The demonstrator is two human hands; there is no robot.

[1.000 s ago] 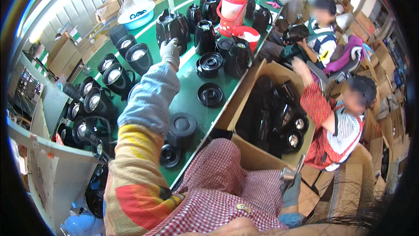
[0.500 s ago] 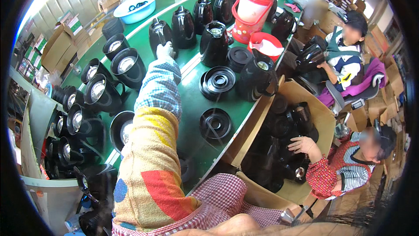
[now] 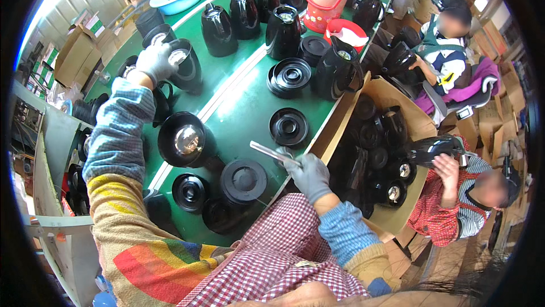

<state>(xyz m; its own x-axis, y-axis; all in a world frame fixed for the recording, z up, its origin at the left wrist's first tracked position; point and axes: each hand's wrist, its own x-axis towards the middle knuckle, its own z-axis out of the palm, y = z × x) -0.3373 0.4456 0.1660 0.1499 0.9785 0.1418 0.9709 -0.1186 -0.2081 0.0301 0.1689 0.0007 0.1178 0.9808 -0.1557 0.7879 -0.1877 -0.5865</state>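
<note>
Over at the left of the green desk [image 3: 238, 125], the left hand [image 3: 156, 64] is right at the rim of a black jug [image 3: 190, 77], its grip too hidden to call, while the right hand [image 3: 312, 177] has its grip folded around a metal tool [image 3: 269, 151], near a round lid [image 3: 288, 127]!

A silvery rod [image 3: 269, 152] slants well apart from a silver-centred black vessel [image 3: 187, 69].
</note>
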